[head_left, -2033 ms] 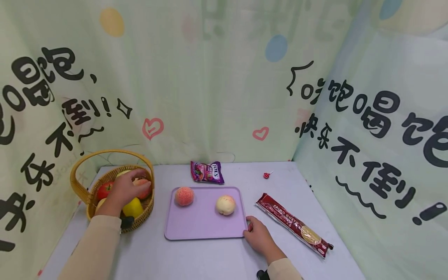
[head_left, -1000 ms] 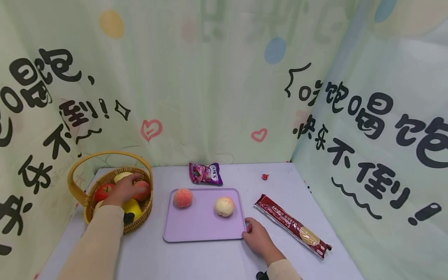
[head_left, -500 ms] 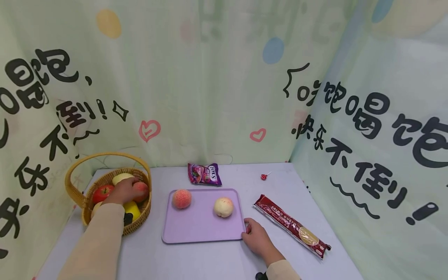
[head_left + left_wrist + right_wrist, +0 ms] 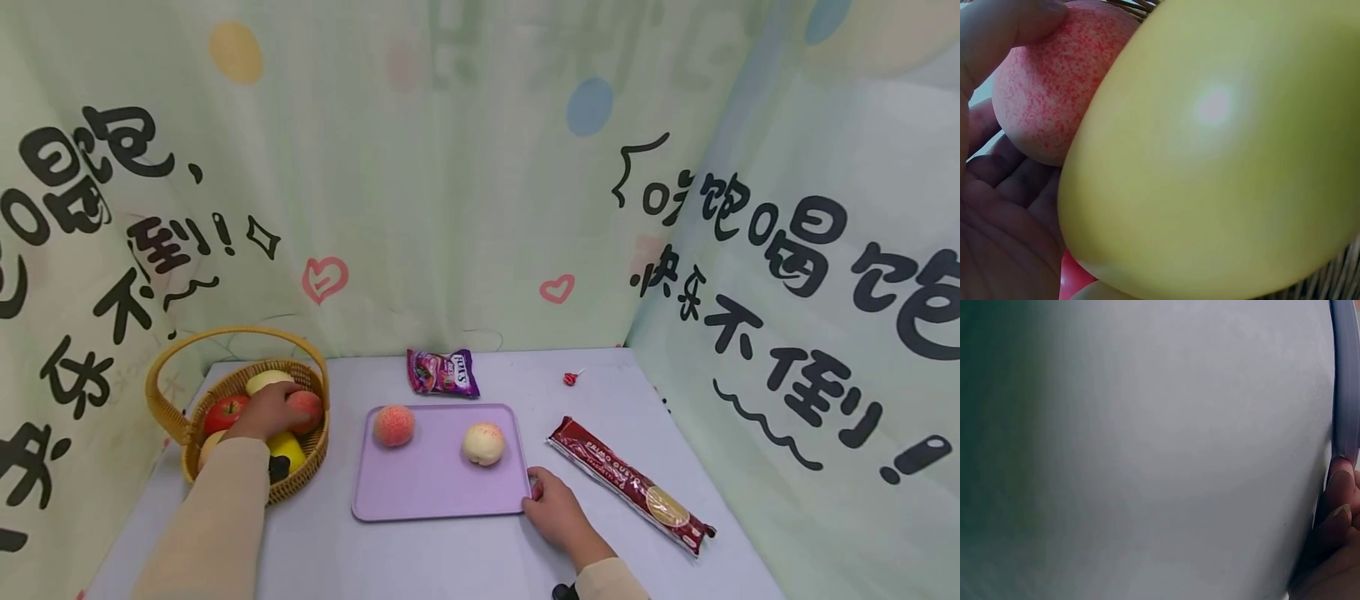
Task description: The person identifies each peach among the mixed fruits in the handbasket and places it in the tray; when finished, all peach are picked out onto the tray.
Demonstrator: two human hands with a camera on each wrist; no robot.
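Lower left: one round pink peach (image 4: 1061,82), red-speckled, gripped by left hand (image 4: 262,412). Lower centre: one purple tray (image 4: 438,486), two fruits (image 4: 393,426), edge pinched by right hand (image 4: 557,510).

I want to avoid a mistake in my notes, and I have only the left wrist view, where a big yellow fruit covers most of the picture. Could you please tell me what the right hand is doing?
Observer: In the head view, the right hand grips the purple tray at its near right corner.

Operator: Thank you. Is anything lying on this tray?

Observer: Yes: a coral-pink fruit at its far left and, apart from it, a cream-coloured fruit towards its right edge.
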